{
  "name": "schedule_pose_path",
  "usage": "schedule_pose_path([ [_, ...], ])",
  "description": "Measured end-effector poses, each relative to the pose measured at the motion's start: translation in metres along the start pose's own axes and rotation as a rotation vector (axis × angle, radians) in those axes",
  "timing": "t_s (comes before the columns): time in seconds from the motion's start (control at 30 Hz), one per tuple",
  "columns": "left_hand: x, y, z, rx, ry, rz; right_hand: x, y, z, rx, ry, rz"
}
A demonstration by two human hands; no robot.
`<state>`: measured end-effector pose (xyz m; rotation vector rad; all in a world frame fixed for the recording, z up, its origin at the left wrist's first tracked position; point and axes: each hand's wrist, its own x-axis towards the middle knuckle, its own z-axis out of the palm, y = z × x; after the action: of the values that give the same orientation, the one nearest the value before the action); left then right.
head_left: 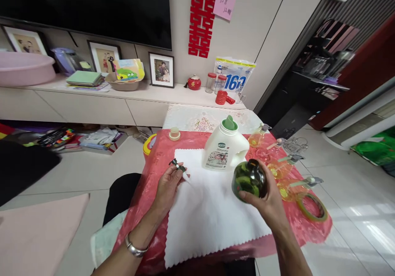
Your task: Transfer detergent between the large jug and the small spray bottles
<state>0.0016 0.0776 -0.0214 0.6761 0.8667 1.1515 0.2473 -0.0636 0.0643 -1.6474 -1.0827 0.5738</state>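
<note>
Pinched in the fingers of my left hand is a black pump head with a white lower end pointing down to the right. My right hand grips a round dark green bottle, tilted, above the white cloth. A white detergent jug with its green spout showing stands behind the bottle on the cloth. To the left of the jug, a pale cap rests on the red plastic cover.
Several yellowish spray bottles lie along the table's right side. A roll of tape is near the right corner. Behind the table runs a low cabinet bearing a red pot, jars and a large white bag.
</note>
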Motion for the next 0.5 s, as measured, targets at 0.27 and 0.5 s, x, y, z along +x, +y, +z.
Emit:
schedule_pose_path([
  [0.27, 0.008, -0.039, -0.010, 0.105, 0.018, -0.015, 0.061, -0.031, -0.033, -0.270, 0.042, -0.190],
  [0.5, 0.004, -0.041, -0.013, 0.107, 0.003, 0.004, 0.098, -0.058, -0.049, -0.666, 0.080, -0.357],
])
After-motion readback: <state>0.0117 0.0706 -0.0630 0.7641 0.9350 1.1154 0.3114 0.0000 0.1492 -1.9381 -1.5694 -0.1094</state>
